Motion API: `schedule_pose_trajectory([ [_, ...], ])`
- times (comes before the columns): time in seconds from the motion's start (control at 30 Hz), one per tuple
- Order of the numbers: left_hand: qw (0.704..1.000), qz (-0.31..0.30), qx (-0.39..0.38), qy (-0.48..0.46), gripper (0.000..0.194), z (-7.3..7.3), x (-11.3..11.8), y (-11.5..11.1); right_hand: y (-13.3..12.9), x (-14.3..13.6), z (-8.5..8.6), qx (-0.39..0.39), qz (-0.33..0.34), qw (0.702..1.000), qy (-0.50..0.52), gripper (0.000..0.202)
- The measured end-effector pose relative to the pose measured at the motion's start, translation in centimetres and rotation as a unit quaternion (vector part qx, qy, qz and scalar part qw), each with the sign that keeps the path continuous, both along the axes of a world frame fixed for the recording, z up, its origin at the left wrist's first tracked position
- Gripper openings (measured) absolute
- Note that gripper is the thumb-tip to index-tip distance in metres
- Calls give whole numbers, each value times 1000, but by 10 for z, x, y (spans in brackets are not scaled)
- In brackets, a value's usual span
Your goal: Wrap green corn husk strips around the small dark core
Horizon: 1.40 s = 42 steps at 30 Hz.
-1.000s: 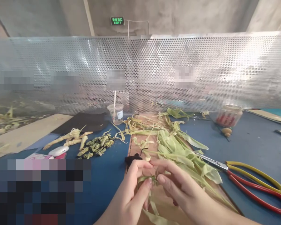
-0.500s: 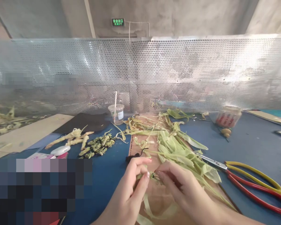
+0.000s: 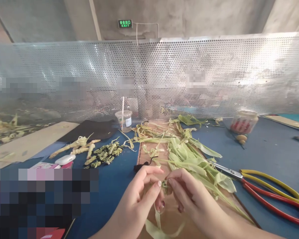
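My left hand (image 3: pixel 141 196) and my right hand (image 3: pixel 193 194) meet over a brown board (image 3: pixel 174 212). Between their pinched fingertips is a small green knotted piece of leaf (image 3: pixel 164 186), partly covered by the fingers. A pale leaf strip (image 3: pixel 157 220) dangles below the left fingers and curls on the board. Just beyond the hands lie long pale green husk leaves (image 3: pixel 186 156) and a small black thing (image 3: pixel 140 167) with a thin dark strand. Left of them is a heap of small green knotted pieces (image 3: pixel 106 154).
Large scissors (image 3: pixel 241 175) with yellow and red handles lie to the right. A plastic cup (image 3: pixel 124 121) with a straw and a jar (image 3: pixel 244 122) stand farther back. Pale twisted pieces (image 3: pixel 81 147) and a white oval object (image 3: pixel 65 159) lie left. A perforated metal screen (image 3: pixel 149 76) closes off the back.
Both hands have drawn slightly closer together around the green piece. More of the left hand's lower fingertips show beneath it. The things on the table have stayed put.
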<state>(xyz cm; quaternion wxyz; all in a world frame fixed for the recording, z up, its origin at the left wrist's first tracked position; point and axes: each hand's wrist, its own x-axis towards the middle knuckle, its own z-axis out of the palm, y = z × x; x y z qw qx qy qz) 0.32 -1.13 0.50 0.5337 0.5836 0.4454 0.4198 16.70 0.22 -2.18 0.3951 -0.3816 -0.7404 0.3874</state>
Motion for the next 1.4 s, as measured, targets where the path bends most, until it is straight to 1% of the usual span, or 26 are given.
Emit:
schedule_pose_trajectory([
  [0.13, 1000, -4, -8, 12, 19, 2, 1, -1, -2, -1, 7, -56, 42, 996, 46, 22],
  [0.27, 999, 11, -8, 34, 20, 5, 2, -2, -4, 1, 12, -94, 22, 995, 35, 27],
  [0.43, 998, -5, -14, 54, 20, 6, 2, -2, -5, 1, 10, -137, 15, 989, 57, 31],
  [0.5, 998, -7, -17, 66, 21, 5, 2, -2, -5, 1, 9, -131, 5, 990, 51, 31],
  [0.63, 997, -8, -14, 71, 23, 4, 1, 0, -4, 1, 7, -93, -22, 995, 34, 27],
  [0.77, 998, -10, -12, 58, 22, 2, 1, 1, -3, 4, 7, -97, -18, 995, 34, 25],
  [0.93, 999, -4, -48, 25, 22, 1, 2, 5, -1, 6, 6, -98, -19, 994, 50, 24],
  [1.0, 998, -7, -62, 26, 21, 1, 1, 8, 0, 7, 5, -111, -24, 991, 67, 25],
  [1.07, 996, -31, -70, 36, 21, 1, -1, 10, 2, 7, 4, -138, -21, 986, 94, 26],
  [1.13, 995, -55, -63, 45, 22, 1, -4, 11, 3, 8, 3, -165, -9, 980, 115, 27],
  [1.2, 995, -60, -50, 57, 21, 1, -5, 11, 3, 8, 3, -172, -5, 978, 119, 27],
  [1.27, 995, -50, -52, 69, 20, 2, -4, 9, 2, 7, 4, -162, -13, 981, 109, 27],
  [1.3, 995, -41, -57, 65, 20, 3, -3, 8, 2, 7, 5, -152, -15, 983, 105, 26],
  [1.37, 998, -4, -54, 45, 23, 5, 1, 6, 0, 7, 7, -131, -5, 986, 106, 24],
  [1.4, 998, -3, -59, 33, 25, 6, 2, 5, 0, 7, 8, -124, 1, 986, 108, 23],
])
